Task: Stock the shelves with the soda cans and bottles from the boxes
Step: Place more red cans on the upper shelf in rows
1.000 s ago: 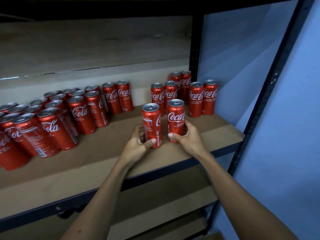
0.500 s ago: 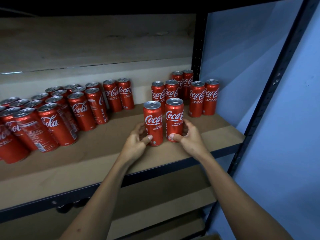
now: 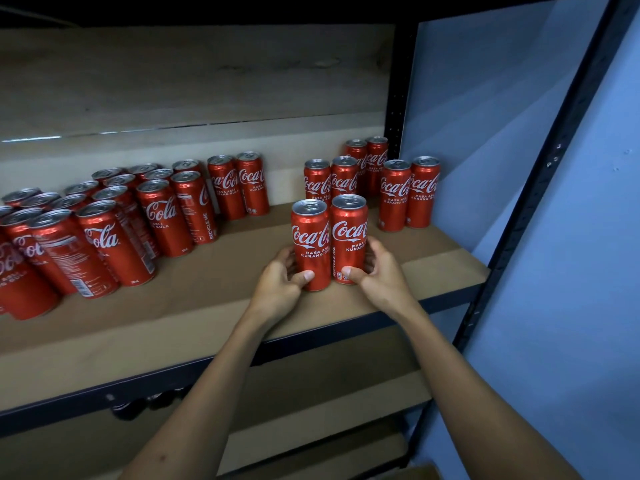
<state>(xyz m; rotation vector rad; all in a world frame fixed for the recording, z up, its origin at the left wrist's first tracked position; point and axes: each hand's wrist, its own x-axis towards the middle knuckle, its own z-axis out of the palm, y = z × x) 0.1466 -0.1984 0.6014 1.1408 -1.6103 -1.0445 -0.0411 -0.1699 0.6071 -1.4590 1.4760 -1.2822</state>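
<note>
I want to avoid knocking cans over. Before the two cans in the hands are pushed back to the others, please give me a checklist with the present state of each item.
1. Left hand grips the left can low on its body: ok.
2. Right hand grips the right can low on its body: ok.
3. Both cans upright on the shelf board, side by side: ok.
4. Pair of cans directly behind stands upright, in line: ok.
5. Gap left between the held cans and that pair: cannot tell, the held cans hide it.
6. Labels face front: ok.
</note>
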